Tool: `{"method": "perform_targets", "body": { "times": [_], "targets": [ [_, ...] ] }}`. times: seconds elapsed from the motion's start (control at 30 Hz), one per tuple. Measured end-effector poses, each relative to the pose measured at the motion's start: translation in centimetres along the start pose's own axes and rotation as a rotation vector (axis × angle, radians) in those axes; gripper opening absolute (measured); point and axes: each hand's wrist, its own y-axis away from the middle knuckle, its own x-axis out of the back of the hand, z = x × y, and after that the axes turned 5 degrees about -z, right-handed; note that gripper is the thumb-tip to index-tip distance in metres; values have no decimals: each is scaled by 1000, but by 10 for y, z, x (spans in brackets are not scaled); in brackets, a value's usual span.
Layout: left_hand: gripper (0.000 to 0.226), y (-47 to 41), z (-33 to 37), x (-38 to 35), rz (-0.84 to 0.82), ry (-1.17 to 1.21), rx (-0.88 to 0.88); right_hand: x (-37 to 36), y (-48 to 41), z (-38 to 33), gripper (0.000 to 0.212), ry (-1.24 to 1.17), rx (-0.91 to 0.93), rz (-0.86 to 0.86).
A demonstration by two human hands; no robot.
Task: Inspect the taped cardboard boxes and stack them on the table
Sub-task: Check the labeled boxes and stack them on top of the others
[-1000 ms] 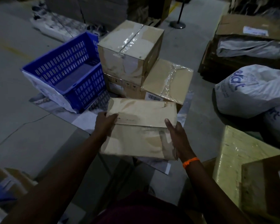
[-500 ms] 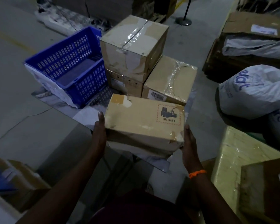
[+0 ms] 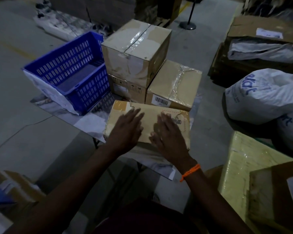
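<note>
CHANGE: flat taped box (image 3: 123, 108), half a second ago held up by its ends, now lies on the tabletop (image 3: 90, 122) at the near edge | HANDS: left hand (image 3: 127, 127) and right hand (image 3: 169, 137) flat on its top, fingers straight, gripping nothing | AXIS: long side runs left-right | CONTAINERS: blue crate (image 3: 71, 71) far left, tilted, its contents not discernible

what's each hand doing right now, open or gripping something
Left hand: open, fingers straight, flat on the cardboard box.
Right hand: open, fingers straight, flat on the same box.
</note>
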Motion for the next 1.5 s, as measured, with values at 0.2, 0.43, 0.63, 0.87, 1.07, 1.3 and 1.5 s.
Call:
{"method": "perform_targets", "body": {
  "times": [0.2, 0.43, 0.63, 0.87, 1.07, 1.3, 1.5],
  "targets": [
    [68, -4, -10, -21, -152, -243, -26, -14, -4, -9, 65, 226, 10, -80],
    [80, -2, -3, -14, -203, -226, -11, -10, -3, -11, 66, 201, 12, -112],
    [87, 33, -18, -7, -198, -197, -39, 0, 39, 12, 60, 169, 7, -101],
    [71, 64, -23, -15, -96, -211, -74, -1, 81, 12, 56, 189, -42, -7],
    [79, 58, -24, -10, -163, -167, -57, 2, 75, 10, 59, 165, -62, -7],
    [73, 18, -42, 10, 0, 5, 167, 27, 46, 30, 56, -146, -227, 131],
    [46, -19, -51, 32, -57, 754, 484, 45, 12, 40, 45, -693, -671, 3]
  ]
}}
